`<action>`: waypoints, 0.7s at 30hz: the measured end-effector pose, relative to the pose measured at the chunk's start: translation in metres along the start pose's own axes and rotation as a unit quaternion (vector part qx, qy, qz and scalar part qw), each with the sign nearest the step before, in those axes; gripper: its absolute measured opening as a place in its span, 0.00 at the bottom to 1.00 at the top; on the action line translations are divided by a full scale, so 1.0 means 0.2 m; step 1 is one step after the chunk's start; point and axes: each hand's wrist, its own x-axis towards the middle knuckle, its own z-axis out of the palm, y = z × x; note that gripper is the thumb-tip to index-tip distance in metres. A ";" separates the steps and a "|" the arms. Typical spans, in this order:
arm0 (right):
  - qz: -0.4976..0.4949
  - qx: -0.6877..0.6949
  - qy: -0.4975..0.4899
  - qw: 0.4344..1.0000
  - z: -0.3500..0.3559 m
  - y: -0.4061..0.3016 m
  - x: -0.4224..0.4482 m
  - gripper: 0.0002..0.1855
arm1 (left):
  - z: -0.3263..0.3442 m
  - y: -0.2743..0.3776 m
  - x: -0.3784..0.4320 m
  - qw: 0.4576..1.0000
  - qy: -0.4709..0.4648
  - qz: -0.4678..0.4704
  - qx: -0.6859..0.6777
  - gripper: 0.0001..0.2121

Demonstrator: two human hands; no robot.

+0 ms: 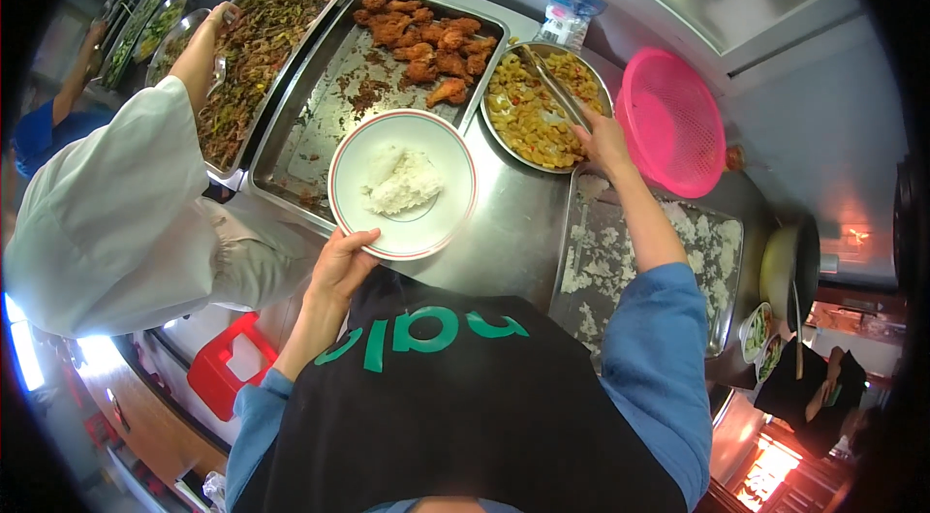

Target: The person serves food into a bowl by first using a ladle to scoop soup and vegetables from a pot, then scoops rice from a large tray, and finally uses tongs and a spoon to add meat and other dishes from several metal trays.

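Note:
My left hand point(343, 262) grips the lower rim of a white plate point(454, 222) with coloured rim lines, its thumb over the edge. A mound of white rice point(402, 182) lies on the plate, which is held over the near right corner of a metal tray point(305, 135) with fried chicken pieces point(436, 41) at its far end. My right hand point(604, 142) is closed around metal tongs point(556, 91). Their far ends rest over a round metal pan point(490, 124) of yellow diced vegetables point(538, 128); whether they pinch any food cannot be told.
A pink plastic colander point(672, 122) and a tray of leftover rice point(735, 280) stand at the right. On the left, a co-worker in white point(123, 200) reaches over a tray of meat and greens point(272, 26). Another person in blue stands farther left. A red container point(232, 368) sits below.

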 end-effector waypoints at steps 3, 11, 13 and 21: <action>-0.002 0.071 0.020 0.997 0.00 0.01 -0.08 0.19 | -0.01 0.02 0.06 1.000 -0.011 0.005 -0.010 0.28; 0.139 0.277 -0.020 0.950 -0.09 -0.05 -0.40 0.18 | 0.07 0.03 0.21 0.997 -0.048 -0.040 0.043 0.26; 0.173 0.319 -0.006 0.932 -0.11 -0.07 -0.45 0.21 | 0.08 0.01 0.25 0.998 -0.043 -0.036 0.037 0.26; 0.131 0.397 -0.114 0.901 -0.45 -0.39 -0.77 0.23 | 0.15 0.05 0.33 0.996 -0.050 -0.069 -0.027 0.23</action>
